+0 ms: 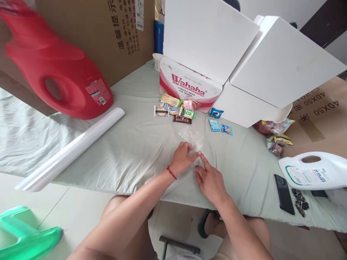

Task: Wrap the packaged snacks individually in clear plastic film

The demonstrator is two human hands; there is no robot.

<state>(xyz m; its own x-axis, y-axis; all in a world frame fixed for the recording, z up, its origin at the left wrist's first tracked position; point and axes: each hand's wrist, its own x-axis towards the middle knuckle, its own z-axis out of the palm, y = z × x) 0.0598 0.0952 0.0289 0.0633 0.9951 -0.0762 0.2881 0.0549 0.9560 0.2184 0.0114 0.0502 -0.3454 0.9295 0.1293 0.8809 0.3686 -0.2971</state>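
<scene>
A crumpled clear plastic bag [193,136] lies on the pale green cloth in front of me. My left hand [183,157], with a red string on the wrist, has its thumb and curled fingers closed on the bag's near part. From the right, my right hand [213,182] pinches the same part, its index fingertip meeting my left thumb. Just beyond the bag sits a small pile of wrapped snacks [169,100], with a dark brown packet [182,119] at its near side. Farther right are several small blue packets, among them a light blue one [214,125].
A Wahaha carton [189,85] with raised white flaps stands behind the snacks. On the left are a red jug [62,72] and a clear film roll [73,151]. A white jug [311,169], phone [283,194] and keys [300,202] lie to the right.
</scene>
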